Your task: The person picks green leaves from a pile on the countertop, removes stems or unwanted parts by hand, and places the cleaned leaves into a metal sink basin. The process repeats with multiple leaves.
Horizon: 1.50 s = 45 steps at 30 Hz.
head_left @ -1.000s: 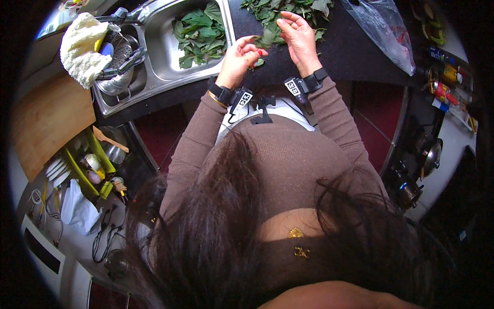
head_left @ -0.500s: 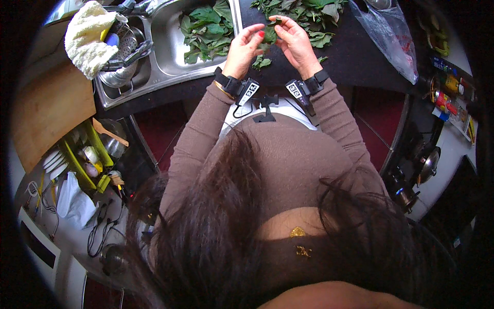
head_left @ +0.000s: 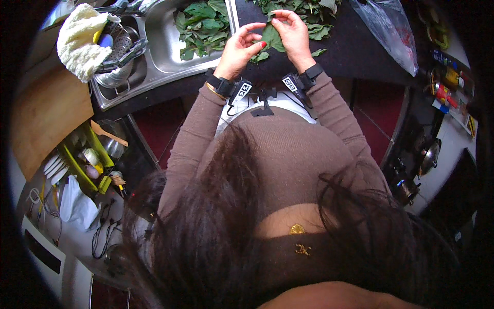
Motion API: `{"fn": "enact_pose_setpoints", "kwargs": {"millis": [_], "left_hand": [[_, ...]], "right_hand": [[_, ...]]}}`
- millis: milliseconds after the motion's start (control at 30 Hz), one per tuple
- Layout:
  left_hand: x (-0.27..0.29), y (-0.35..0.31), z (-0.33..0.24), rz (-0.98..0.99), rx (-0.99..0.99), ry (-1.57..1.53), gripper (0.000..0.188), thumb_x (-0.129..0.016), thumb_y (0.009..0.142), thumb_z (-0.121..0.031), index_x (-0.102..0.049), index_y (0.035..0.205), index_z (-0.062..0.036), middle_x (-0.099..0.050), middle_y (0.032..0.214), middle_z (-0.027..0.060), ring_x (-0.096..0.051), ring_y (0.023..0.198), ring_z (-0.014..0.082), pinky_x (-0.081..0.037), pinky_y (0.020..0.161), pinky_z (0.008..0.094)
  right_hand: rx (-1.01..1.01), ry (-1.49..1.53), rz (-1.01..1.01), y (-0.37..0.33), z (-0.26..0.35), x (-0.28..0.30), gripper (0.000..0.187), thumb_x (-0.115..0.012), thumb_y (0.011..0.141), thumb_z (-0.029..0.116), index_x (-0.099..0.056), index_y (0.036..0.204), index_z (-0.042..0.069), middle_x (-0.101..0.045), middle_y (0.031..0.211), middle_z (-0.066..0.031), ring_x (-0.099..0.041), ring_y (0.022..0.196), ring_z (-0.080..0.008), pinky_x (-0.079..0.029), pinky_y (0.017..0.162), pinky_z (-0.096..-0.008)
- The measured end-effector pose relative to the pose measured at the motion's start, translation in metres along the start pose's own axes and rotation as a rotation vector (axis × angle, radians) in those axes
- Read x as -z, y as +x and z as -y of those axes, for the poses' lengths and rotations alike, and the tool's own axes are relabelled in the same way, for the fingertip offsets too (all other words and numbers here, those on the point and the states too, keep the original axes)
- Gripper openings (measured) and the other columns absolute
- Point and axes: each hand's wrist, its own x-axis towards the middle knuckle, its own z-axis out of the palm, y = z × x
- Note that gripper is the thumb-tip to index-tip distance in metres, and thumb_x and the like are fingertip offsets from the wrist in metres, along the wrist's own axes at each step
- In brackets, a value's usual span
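A broad green leaf (head_left: 273, 39) is between my two hands above the dark counter. My right hand (head_left: 294, 40) pinches it near the upper edge with thumb and fingers. At the leaf's left side is my left hand (head_left: 235, 54), its thumb and forefinger apart and their tips close to the leaf; whether they touch it is unclear. Behind the right hand a pile of leafy greens (head_left: 320, 32) lies on the counter, partly hidden by that hand. More loose leaves (head_left: 203, 28) lie in the steel sink basin to the left.
The steel sink (head_left: 164, 62) borders the dark counter (head_left: 355, 56). A white cloth (head_left: 82, 44) hangs over a strainer (head_left: 123, 46) at its left. To the right lies a clear plastic bag (head_left: 388, 36). A wooden board (head_left: 51, 123) stands at the far left.
My hands have turned the leaf so its broad face shows. The left hand has shifted slightly left and down, its thumb and forefinger wider apart. The whole view has moved a little.
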Motion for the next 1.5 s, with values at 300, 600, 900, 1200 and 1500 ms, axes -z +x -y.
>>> {"fn": "enact_pose_setpoints", "kwargs": {"millis": [300,600,900,1200,1500], "left_hand": [[0.014,-0.008,-0.002,0.094,0.084,0.131,0.039,-0.057,0.083,0.002,-0.057,0.121,-0.0027,-0.06,0.116,0.0017,-0.053,0.092,0.0046,-0.043,0.082,0.0199],[0.048,-0.011,0.011,-0.512,-0.194,0.242,0.055,-0.051,0.076,0.009,-0.048,0.13,-0.0005,-0.06,0.113,0.0046,-0.056,0.091,0.0078,-0.045,0.076,0.0197],[0.101,-0.014,0.022,-0.859,-0.097,0.593,0.083,-0.055,0.072,-0.001,-0.012,0.143,0.0034,-0.023,0.143,0.0295,-0.038,0.126,0.0313,-0.033,0.103,0.0363],[0.077,0.02,0.066,-0.608,-0.132,0.567,0.069,-0.059,0.071,0.004,-0.035,0.136,0.0009,-0.039,0.133,0.018,-0.053,0.107,0.0244,-0.05,0.083,0.0313],[-0.007,0.046,0.078,-0.29,-0.065,0.606,0.053,-0.053,0.077,0.002,-0.044,0.129,-0.0012,-0.049,0.119,0.0165,-0.06,0.093,0.0199,-0.051,0.078,0.03]], "right_hand": [[0.125,-0.249,0.034,-0.001,-0.002,0.0,0.024,-0.064,0.084,0.005,-0.06,0.108,0.003,-0.062,0.095,-0.004,-0.059,0.083,-0.0087,-0.047,0.074,-0.0199],[-0.159,-0.03,-0.041,0.007,0.013,0.011,0.022,-0.058,0.088,0.009,-0.058,0.109,0.001,-0.063,0.09,-0.004,-0.049,0.055,-0.0032,-0.041,0.045,-0.0163],[-0.047,-0.117,-0.292,0.027,0.02,0.101,0.021,-0.059,0.086,0.008,-0.059,0.106,0.001,-0.065,0.088,-0.0055,-0.06,0.066,-0.0098,-0.047,0.052,-0.0204],[0.102,-0.897,-0.078,0.001,-0.025,0.131,0.023,-0.07,0.069,0.006,-0.068,0.091,0.013,-0.058,0.095,-0.0102,-0.058,0.09,-0.027,-0.049,0.08,-0.0362],[0.214,-1.177,0.107,-0.004,-0.052,0.08,0.019,-0.075,0.065,0.013,-0.065,0.081,0.011,-0.054,0.095,-0.0053,-0.051,0.098,-0.0267,-0.045,0.083,-0.0372]]}}
